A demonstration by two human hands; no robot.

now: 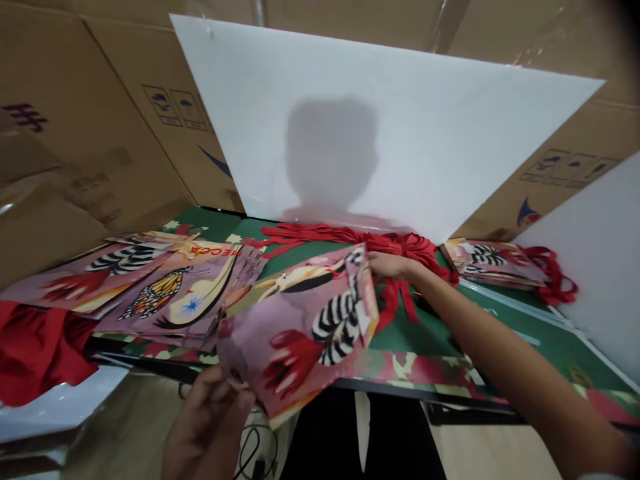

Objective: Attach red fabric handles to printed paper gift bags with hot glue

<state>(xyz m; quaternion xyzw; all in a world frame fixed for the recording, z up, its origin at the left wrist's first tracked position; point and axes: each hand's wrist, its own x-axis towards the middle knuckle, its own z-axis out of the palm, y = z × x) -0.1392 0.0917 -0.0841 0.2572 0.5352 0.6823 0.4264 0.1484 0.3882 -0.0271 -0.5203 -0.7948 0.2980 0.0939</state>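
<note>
A flat, folded paper bag (pixel 300 340) with a pink print of zebra stripes and a red flower is held up tilted over the table's front edge. My left hand (pixel 210 420) pinches its lower left corner between thumb and fingers. At the upper right edge, my right hand (pixel 393 265) grips the bag, its fingertips partly hidden behind it. Behind the bag, a bundle of red ribbons (pixel 405 247) lies along the back of the table. Left of my hands rests a stack of similar bags (pixel 170 300), the top one showing a butterfly and the word MECCA.
More printed bags (pixel 75 277) lie at the far left, by a hanging red cloth or ribbon bunch (pixel 43 350). Bags with red ribbon (pixel 495 259) sit at the back right. A white board (pixel 425 133) and cardboard boxes (pixel 100 100) wall in the green table (pixel 430 337).
</note>
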